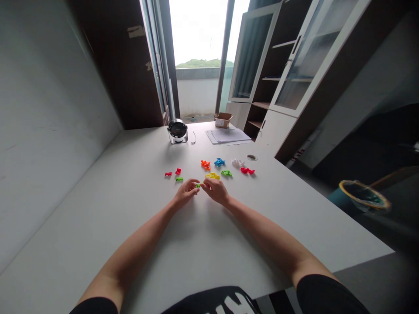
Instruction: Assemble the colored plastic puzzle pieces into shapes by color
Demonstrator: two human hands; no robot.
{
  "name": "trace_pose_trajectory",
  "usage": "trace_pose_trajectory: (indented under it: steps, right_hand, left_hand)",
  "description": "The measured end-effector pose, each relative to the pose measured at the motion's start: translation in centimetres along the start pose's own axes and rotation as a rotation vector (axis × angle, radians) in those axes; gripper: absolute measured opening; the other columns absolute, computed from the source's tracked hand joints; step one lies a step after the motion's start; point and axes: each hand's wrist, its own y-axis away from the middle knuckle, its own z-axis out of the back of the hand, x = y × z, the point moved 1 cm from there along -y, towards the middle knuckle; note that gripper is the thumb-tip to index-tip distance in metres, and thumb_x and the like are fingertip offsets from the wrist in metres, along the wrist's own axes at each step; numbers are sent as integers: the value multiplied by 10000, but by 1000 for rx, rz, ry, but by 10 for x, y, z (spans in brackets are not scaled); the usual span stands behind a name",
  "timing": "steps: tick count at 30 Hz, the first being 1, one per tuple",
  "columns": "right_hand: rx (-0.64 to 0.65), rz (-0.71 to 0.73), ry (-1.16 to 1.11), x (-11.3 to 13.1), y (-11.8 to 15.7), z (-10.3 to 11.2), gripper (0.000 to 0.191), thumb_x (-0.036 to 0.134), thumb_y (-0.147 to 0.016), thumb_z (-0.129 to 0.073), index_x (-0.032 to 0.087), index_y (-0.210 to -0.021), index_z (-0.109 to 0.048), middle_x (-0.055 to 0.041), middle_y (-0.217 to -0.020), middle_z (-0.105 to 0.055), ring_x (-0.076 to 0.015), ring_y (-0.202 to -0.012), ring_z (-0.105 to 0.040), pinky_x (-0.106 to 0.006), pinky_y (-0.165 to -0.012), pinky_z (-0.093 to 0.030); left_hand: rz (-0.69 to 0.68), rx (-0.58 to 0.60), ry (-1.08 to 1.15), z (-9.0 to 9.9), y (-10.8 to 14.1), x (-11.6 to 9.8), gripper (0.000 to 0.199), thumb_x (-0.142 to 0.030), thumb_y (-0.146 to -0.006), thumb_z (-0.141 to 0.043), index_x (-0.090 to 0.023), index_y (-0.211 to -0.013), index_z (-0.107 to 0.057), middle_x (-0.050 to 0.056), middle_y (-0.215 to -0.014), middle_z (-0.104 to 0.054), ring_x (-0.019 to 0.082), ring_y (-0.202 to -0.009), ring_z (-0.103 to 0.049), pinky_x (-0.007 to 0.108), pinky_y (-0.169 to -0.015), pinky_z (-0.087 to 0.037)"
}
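Note:
Between thumb and fingers my left hand (187, 190) pinches a small green plastic piece (197, 186). Close beside it on the right is my right hand (214, 190), its fingers curled together at that piece; whether they grip anything is too small to make out. Just beyond the hands lies a yellow pile (212, 175) of small plastic pieces, with a green pile (226, 173) to its right. Farther back are orange pieces (205, 164), blue pieces (219, 162), white pieces (238, 163) and red pieces (247, 170). To the left sit two red pieces (168, 174) and one green piece (179, 179).
On the white table (137, 187), a round black device on a stand (177, 131) is at the back left. Papers (229, 135) and an open cardboard box (223, 120) are at the back right, near a cable hole (252, 157). A bin (363, 196) stands right of the table.

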Motion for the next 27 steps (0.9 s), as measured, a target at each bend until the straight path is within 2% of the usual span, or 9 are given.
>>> trace_pose_trajectory:
  steps: [8,10,12,14,16,22,27]
  right_hand:
    - [-13,9,-19,-2,0,-1,362,454,-1007,-485,205,-755,-555,3,-656,-552,-137,-597,-499,-257,-614,-342]
    - [-13,11,-38,-2,1,-2,317,447,-1010,-484,208,-834,-594,1,-680,-581,-139,-608,-522,-258,-623,-360]
    - [-20,12,-68,-2,1,-3,261,437,-1010,-490,213,-991,-623,2,-715,-616,-141,-620,-552,-260,-643,-388]
    - [-25,27,-85,-3,1,-4,266,423,-1010,-497,219,-1142,-605,-1,-763,-647,-141,-634,-577,-265,-667,-417]
    - [-25,65,-77,-3,2,-4,283,406,-1008,-505,223,-1207,-589,-12,-815,-667,-141,-650,-590,-271,-685,-438]
    - [-3,199,29,-2,3,-3,248,335,-1015,-499,230,-1221,-588,-45,-947,-668,-142,-686,-593,-278,-693,-460]
    - [0,306,121,0,3,-1,210,271,-1012,-500,237,-1197,-592,-55,-1006,-662,-164,-765,-599,-292,-706,-462]
  left_hand:
    - [-26,2,-63,1,-3,8,317,-402,-888,-651,-167,-1100,-651,43,-878,-674,139,-748,-620,269,-690,-502]
    - [-25,9,-51,2,-3,7,318,-406,-890,-647,-162,-1093,-653,47,-877,-677,142,-752,-624,273,-695,-504]
    - [-22,14,-35,2,-3,5,320,-414,-886,-651,-155,-1075,-658,49,-869,-677,146,-753,-625,279,-706,-505]
    - [-18,8,-14,2,-4,3,326,-423,-880,-656,-150,-1058,-660,49,-861,-674,148,-751,-622,283,-713,-504]
    - [-12,-3,10,3,-4,2,335,-431,-877,-654,-145,-1051,-657,44,-843,-666,148,-745,-617,282,-710,-499]
    - [59,-64,-5,6,-5,3,354,-482,-884,-605,-145,-970,-669,13,-725,-614,138,-673,-577,251,-641,-450]
    - [90,-62,2,7,-4,1,370,-511,-878,-588,-151,-914,-667,-9,-659,-567,128,-621,-528,241,-611,-421]
